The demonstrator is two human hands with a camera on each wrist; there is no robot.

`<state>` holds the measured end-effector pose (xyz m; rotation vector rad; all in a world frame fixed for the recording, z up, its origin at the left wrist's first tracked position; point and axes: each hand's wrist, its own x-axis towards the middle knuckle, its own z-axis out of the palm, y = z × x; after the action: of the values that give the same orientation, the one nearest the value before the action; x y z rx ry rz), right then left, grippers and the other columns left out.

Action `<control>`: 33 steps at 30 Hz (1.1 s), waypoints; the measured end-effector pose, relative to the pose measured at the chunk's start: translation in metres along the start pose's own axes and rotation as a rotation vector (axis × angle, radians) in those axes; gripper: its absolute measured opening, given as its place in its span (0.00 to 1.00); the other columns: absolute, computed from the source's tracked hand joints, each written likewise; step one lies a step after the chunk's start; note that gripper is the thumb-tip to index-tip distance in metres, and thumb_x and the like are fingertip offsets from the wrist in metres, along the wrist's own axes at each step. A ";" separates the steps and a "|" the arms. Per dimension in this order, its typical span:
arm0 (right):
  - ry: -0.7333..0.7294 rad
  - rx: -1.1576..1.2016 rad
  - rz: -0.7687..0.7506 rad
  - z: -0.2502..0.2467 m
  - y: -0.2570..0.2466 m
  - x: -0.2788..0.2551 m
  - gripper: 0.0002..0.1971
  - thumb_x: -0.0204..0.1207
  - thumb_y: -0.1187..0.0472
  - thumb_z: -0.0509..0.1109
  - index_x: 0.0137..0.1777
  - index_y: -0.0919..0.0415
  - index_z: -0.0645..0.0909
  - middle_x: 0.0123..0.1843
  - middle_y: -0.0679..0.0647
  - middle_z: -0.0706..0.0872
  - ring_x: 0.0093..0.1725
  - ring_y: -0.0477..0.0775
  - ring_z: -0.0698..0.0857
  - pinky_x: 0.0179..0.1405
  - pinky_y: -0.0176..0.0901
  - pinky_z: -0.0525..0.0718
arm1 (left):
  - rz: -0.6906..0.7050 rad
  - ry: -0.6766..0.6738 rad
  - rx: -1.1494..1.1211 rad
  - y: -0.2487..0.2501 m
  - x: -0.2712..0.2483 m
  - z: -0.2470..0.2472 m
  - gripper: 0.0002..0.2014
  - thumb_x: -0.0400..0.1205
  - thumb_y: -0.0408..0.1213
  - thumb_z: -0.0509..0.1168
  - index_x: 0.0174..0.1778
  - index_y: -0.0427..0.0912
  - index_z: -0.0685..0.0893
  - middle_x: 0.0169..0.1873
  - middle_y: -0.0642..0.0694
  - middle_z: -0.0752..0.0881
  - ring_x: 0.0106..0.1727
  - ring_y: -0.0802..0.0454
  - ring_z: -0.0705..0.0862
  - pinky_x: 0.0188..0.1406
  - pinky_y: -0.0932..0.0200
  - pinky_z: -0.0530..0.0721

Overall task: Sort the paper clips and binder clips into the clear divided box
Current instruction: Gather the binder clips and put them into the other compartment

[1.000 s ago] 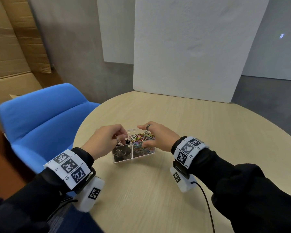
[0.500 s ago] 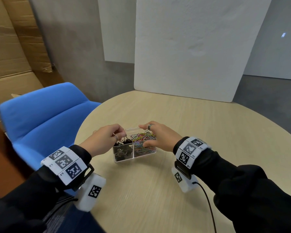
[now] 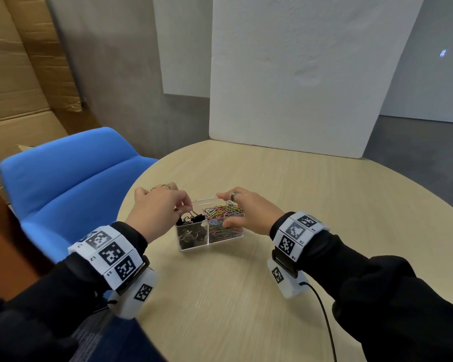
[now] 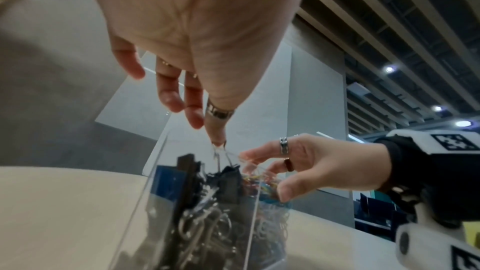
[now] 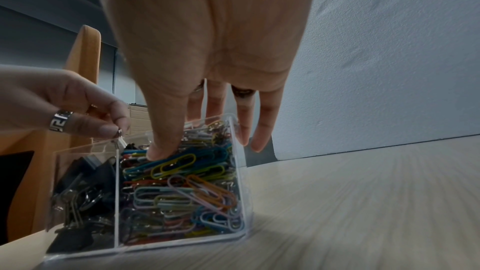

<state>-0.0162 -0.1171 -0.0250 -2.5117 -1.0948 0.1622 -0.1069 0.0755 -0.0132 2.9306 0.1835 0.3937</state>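
Blue chair: a blue upholstered chair (image 3: 71, 178) stands off the table's left edge, well apart from the work.
Left hand: the left hand (image 3: 154, 212) hangs over the left compartment, thumb and forefinger pinching the wire handle of a black binder clip with silver wire handles (image 3: 194, 218); the other fingers are spread loosely out of the way. Holding it by the handle likely lets the clip be lowered onto the pile without the fingers going into the narrow cell.
Left compartment: the black binder clips (image 5: 83, 192) fill this side, heaped nearly to the rim, so the pinched clip sits at the very top.
Clear box: the clear plastic divided box (image 3: 194, 248) rests on the round pale wood table (image 3: 246, 296) between the two wrists, its middle wall keeping the two kinds apart.
Right compartment: the coloured wire paper clips (image 3: 224, 218) are piled above the rim here.
Right hand: the right hand (image 3: 249, 212) is spread over that pile, gripping nothing; the thumb (image 5: 163, 145) presses down on the clips while the fingers reach past the far wall. This looks meant to pack the heap down and steady the box.
Progress: no loose clips show on the table, so sorting seems almost finished.
Risk: the overfull right side could spill across the divider.
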 end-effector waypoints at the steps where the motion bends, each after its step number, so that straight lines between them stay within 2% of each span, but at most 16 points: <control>1: 0.000 0.001 -0.001 0.000 0.000 0.000 0.34 0.73 0.51 0.72 0.78 0.48 0.64 0.75 0.49 0.71 0.72 0.52 0.73 0.70 0.52 0.76 | 0.011 0.005 0.022 0.000 -0.001 -0.001 0.07 0.83 0.48 0.60 0.50 0.58 0.84 0.44 0.58 0.77 0.48 0.57 0.72 0.50 0.53 0.61; 9: 0.012 0.018 0.009 0.002 0.001 0.000 0.33 0.73 0.51 0.73 0.78 0.47 0.64 0.75 0.47 0.71 0.72 0.51 0.73 0.70 0.50 0.76 | 0.016 -0.087 0.026 0.003 0.001 -0.013 0.06 0.79 0.54 0.64 0.46 0.64 0.86 0.45 0.59 0.81 0.47 0.57 0.74 0.46 0.53 0.59; 13: 0.009 0.011 0.011 0.002 0.000 0.000 0.34 0.73 0.51 0.72 0.78 0.46 0.64 0.75 0.47 0.70 0.72 0.51 0.73 0.69 0.51 0.76 | 0.037 -0.155 0.037 0.005 -0.001 -0.013 0.08 0.78 0.54 0.64 0.50 0.66 0.86 0.48 0.58 0.81 0.50 0.57 0.71 0.46 0.54 0.57; 16: 0.000 -0.001 0.017 0.001 -0.002 0.000 0.34 0.74 0.51 0.72 0.78 0.46 0.63 0.75 0.47 0.70 0.72 0.51 0.72 0.69 0.51 0.76 | 0.025 -0.220 0.030 0.006 -0.001 -0.013 0.12 0.76 0.58 0.64 0.54 0.65 0.85 0.51 0.56 0.80 0.52 0.56 0.72 0.49 0.53 0.59; 20: -0.026 -0.016 0.026 -0.002 -0.005 -0.002 0.34 0.74 0.52 0.71 0.79 0.47 0.62 0.76 0.49 0.69 0.73 0.51 0.71 0.72 0.48 0.73 | 0.010 -0.145 -0.055 -0.002 -0.003 -0.015 0.27 0.67 0.65 0.69 0.62 0.65 0.77 0.53 0.56 0.76 0.54 0.56 0.71 0.50 0.53 0.59; 23: -0.040 -0.031 0.049 -0.005 -0.005 -0.005 0.37 0.75 0.53 0.71 0.81 0.50 0.57 0.78 0.51 0.65 0.74 0.52 0.70 0.72 0.44 0.69 | -0.006 -0.245 -0.019 -0.004 -0.006 -0.012 0.44 0.64 0.61 0.74 0.75 0.62 0.63 0.67 0.54 0.72 0.68 0.51 0.70 0.58 0.48 0.62; 24: -0.037 -0.028 0.065 -0.006 -0.006 -0.006 0.38 0.75 0.54 0.71 0.82 0.51 0.55 0.78 0.52 0.64 0.74 0.53 0.71 0.72 0.43 0.69 | -0.013 -0.284 -0.022 -0.004 -0.006 -0.009 0.46 0.65 0.59 0.75 0.77 0.60 0.60 0.70 0.54 0.71 0.70 0.50 0.70 0.61 0.47 0.62; 25: -0.032 -0.019 0.080 -0.006 -0.006 -0.008 0.39 0.75 0.55 0.71 0.82 0.52 0.54 0.78 0.53 0.64 0.74 0.54 0.71 0.72 0.44 0.70 | -0.020 -0.305 -0.037 -0.004 -0.006 -0.006 0.45 0.67 0.55 0.75 0.78 0.57 0.59 0.70 0.54 0.73 0.69 0.50 0.72 0.62 0.47 0.63; 27: -0.022 -0.002 0.100 -0.009 -0.005 -0.013 0.38 0.75 0.56 0.71 0.81 0.54 0.56 0.77 0.54 0.66 0.73 0.55 0.73 0.71 0.44 0.71 | -0.032 -0.301 -0.071 -0.004 -0.003 -0.002 0.38 0.71 0.49 0.75 0.76 0.54 0.65 0.65 0.55 0.78 0.63 0.52 0.75 0.59 0.49 0.64; 30: -0.027 -0.018 0.118 -0.015 -0.003 -0.020 0.34 0.75 0.57 0.72 0.79 0.57 0.62 0.74 0.54 0.71 0.70 0.54 0.75 0.69 0.42 0.71 | -0.031 -0.294 -0.100 0.003 -0.001 -0.002 0.33 0.71 0.45 0.76 0.72 0.54 0.71 0.60 0.55 0.81 0.53 0.55 0.74 0.54 0.51 0.67; 33: -0.056 -0.062 0.146 -0.026 0.000 -0.029 0.32 0.73 0.55 0.74 0.76 0.58 0.67 0.71 0.54 0.74 0.68 0.52 0.76 0.65 0.41 0.72 | -0.014 -0.311 -0.126 0.014 0.001 -0.002 0.34 0.69 0.42 0.77 0.71 0.53 0.73 0.59 0.53 0.81 0.50 0.54 0.73 0.59 0.49 0.74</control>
<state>-0.0300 -0.1462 -0.0025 -2.6579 -0.9511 0.2435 -0.1048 0.0619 -0.0083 2.8160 0.1300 -0.0535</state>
